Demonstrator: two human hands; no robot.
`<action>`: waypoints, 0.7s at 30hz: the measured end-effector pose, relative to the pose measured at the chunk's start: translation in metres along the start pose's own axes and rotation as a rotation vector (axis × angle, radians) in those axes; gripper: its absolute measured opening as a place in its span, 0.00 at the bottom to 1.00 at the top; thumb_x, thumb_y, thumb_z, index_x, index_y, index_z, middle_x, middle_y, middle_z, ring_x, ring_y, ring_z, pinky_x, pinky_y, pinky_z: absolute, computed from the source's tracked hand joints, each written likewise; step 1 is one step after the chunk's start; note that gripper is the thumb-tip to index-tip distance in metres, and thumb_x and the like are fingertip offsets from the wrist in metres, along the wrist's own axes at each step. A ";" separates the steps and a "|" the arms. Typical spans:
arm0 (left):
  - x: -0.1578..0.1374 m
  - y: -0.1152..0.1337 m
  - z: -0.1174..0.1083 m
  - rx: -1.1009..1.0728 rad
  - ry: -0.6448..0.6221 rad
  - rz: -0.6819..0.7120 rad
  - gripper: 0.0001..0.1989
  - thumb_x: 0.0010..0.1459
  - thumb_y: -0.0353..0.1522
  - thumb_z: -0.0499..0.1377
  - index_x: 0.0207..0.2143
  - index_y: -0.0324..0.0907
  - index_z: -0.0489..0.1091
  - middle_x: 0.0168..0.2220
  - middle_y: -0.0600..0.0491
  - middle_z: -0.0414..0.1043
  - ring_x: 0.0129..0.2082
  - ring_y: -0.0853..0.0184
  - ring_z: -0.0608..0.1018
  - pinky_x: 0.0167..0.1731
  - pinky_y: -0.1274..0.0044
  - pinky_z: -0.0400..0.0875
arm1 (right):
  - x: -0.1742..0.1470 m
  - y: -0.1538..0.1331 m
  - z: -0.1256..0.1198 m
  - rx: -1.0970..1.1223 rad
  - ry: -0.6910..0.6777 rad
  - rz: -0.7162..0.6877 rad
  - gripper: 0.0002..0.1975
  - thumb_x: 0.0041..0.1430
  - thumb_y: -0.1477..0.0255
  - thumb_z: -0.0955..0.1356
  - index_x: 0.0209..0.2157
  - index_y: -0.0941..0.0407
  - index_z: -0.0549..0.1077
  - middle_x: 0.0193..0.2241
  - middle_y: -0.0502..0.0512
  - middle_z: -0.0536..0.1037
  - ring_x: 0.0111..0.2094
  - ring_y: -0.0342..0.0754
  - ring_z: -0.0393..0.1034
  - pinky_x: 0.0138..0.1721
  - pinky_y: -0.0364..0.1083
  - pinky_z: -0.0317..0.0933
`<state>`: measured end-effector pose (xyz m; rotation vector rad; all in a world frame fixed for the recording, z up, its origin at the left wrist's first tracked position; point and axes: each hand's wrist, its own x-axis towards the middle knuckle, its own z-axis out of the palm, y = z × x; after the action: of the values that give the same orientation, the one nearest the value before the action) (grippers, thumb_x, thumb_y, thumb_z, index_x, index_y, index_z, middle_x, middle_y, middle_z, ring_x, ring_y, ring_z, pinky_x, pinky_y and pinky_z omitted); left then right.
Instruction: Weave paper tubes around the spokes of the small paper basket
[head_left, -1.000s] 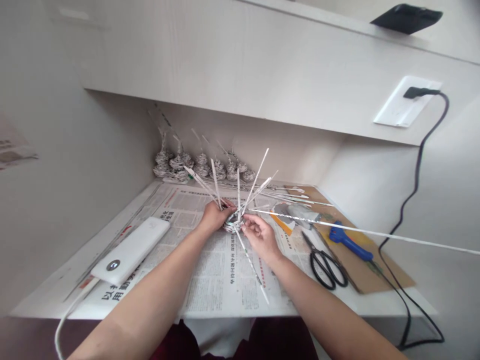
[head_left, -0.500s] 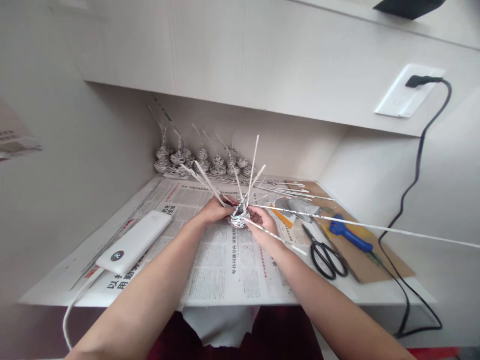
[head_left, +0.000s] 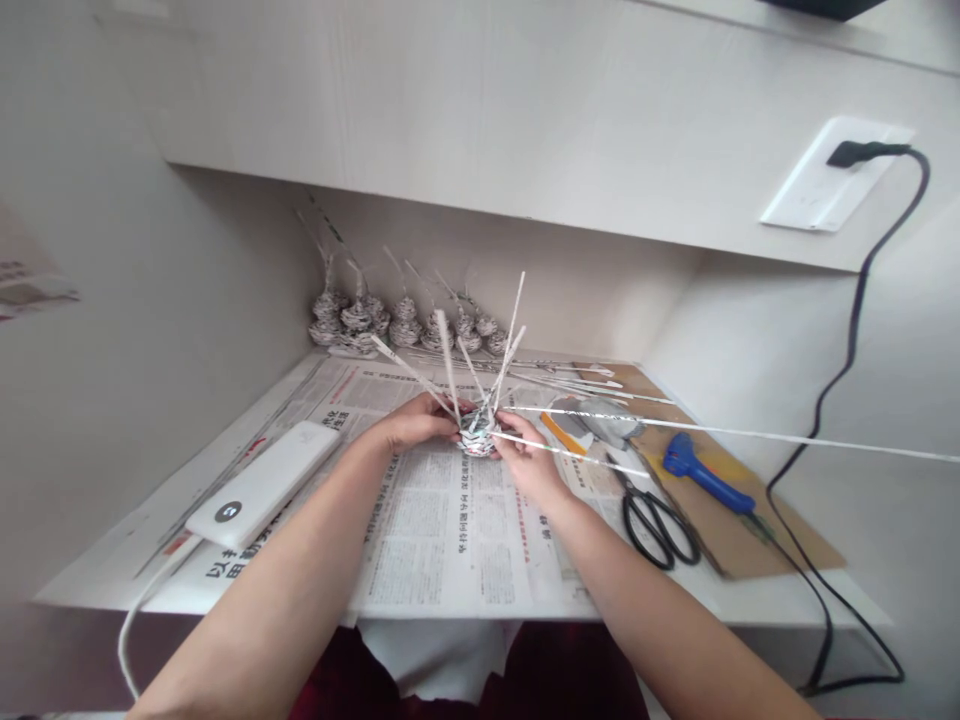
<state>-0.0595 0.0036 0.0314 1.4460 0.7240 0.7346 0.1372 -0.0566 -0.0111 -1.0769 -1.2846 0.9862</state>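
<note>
Between my two hands is a small round basket woven from rolled newspaper strips (head_left: 477,437), just over the newspaper-covered desk. Several stiff paper strips stick up and outward from its rim, and one long paper strip (head_left: 720,433) runs far off to the right. My left hand (head_left: 426,420) grips the basket's left side, fingers curled behind it. On the right side my right hand (head_left: 527,452) closes on the wall, near where two strips leave it. The fingertips behind the basket are partly hidden.
Several finished woven gourd shapes (head_left: 405,322) stand along the back wall. Loose paper strips (head_left: 570,378) lie before them. At right are black scissors (head_left: 658,520), a blue glue gun (head_left: 705,475) on cardboard (head_left: 780,540), and a black cord (head_left: 855,310). A white power bank (head_left: 266,480) lies left.
The upright strips on the left have spread apart, and the strip pointing right has swung upward a little. Both hands stay on the basket, and the view has shifted slightly.
</note>
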 end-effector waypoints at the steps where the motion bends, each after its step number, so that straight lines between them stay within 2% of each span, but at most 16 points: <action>1: 0.000 -0.001 -0.001 0.002 -0.011 0.008 0.24 0.39 0.24 0.64 0.43 0.36 0.74 0.32 0.51 0.77 0.30 0.67 0.76 0.38 0.74 0.71 | 0.000 0.000 0.000 0.010 -0.001 0.005 0.22 0.49 0.62 0.71 0.47 0.53 0.70 0.44 0.57 0.73 0.40 0.50 0.71 0.35 0.49 0.71; 9: 0.000 -0.002 -0.003 0.034 -0.076 0.077 0.22 0.44 0.32 0.67 0.44 0.35 0.73 0.31 0.50 0.76 0.26 0.71 0.73 0.33 0.76 0.70 | 0.001 -0.001 -0.001 0.057 -0.043 0.035 0.21 0.49 0.63 0.71 0.46 0.52 0.70 0.43 0.55 0.73 0.40 0.50 0.72 0.36 0.48 0.71; 18: 0.004 -0.005 -0.001 0.260 0.052 0.136 0.18 0.45 0.33 0.65 0.40 0.34 0.74 0.27 0.51 0.75 0.23 0.71 0.72 0.28 0.78 0.69 | 0.001 -0.009 0.002 0.094 -0.026 0.068 0.20 0.45 0.67 0.72 0.43 0.54 0.71 0.40 0.55 0.75 0.37 0.49 0.72 0.33 0.47 0.71; 21: 0.004 -0.004 -0.001 0.347 0.086 0.180 0.16 0.44 0.33 0.65 0.37 0.35 0.75 0.29 0.50 0.76 0.25 0.69 0.73 0.28 0.78 0.69 | 0.001 -0.009 0.001 0.112 -0.050 0.072 0.20 0.46 0.67 0.72 0.43 0.53 0.71 0.39 0.53 0.76 0.36 0.49 0.73 0.34 0.47 0.71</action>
<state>-0.0581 0.0076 0.0278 1.8213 0.8239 0.8428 0.1361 -0.0573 -0.0025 -1.0239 -1.2232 1.1325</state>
